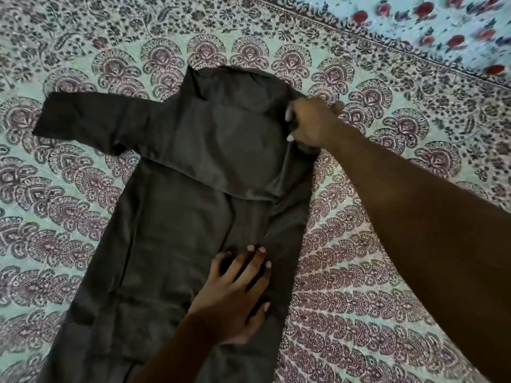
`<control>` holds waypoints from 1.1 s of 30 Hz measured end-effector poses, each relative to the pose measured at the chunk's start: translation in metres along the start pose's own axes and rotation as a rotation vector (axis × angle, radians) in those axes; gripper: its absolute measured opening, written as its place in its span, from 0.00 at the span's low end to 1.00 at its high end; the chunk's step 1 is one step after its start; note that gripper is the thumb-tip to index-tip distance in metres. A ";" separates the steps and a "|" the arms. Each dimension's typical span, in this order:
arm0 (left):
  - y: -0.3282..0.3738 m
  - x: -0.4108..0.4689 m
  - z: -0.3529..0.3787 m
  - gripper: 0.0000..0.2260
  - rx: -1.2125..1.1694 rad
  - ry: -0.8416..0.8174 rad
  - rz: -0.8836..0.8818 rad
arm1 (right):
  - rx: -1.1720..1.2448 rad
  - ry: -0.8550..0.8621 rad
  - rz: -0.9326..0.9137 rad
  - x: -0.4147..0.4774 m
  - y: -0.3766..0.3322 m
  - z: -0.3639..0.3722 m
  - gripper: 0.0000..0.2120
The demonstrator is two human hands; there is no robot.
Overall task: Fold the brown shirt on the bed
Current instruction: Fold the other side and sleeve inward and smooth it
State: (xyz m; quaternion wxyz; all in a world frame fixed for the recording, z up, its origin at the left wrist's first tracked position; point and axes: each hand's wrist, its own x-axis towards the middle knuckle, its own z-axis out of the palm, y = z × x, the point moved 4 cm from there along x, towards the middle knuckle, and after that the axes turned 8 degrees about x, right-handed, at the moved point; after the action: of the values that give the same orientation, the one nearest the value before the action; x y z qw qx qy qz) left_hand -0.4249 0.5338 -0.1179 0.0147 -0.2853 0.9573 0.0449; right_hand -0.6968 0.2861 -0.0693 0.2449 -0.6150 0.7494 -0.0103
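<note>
The long dark brown shirt (177,222) lies flat on the bed, collar end far, hem toward me and running off the bottom edge. Its left sleeve (83,117) sticks out to the left. The right sleeve is folded across the chest, forming a flap over the upper body. My right hand (312,123) rests at the shirt's right shoulder fold, fingers curled on the cloth edge. My left hand (237,294) lies flat with fingers spread on the lower right part of the shirt, pressing it down.
The bed is covered by a patterned sheet (387,272) in pale green with maroon paisley motifs. A second cloth with red flowers on light blue (442,29) lies at the far right corner.
</note>
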 end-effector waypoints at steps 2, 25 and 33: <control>-0.001 0.000 0.001 0.28 0.004 -0.006 -0.001 | 0.144 0.086 -0.043 0.003 0.005 -0.006 0.11; 0.000 0.001 0.001 0.29 0.007 -0.012 -0.006 | 0.183 0.608 -0.025 -0.145 -0.008 0.075 0.10; -0.001 0.002 0.000 0.29 -0.019 -0.031 -0.028 | 0.001 0.428 0.033 -0.060 0.008 0.044 0.25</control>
State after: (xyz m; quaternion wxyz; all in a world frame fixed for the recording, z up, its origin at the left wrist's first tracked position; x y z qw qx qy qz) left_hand -0.4255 0.5319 -0.1182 0.0276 -0.2979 0.9524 0.0585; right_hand -0.6805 0.3562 -0.0892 0.0805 -0.5865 0.7942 -0.1371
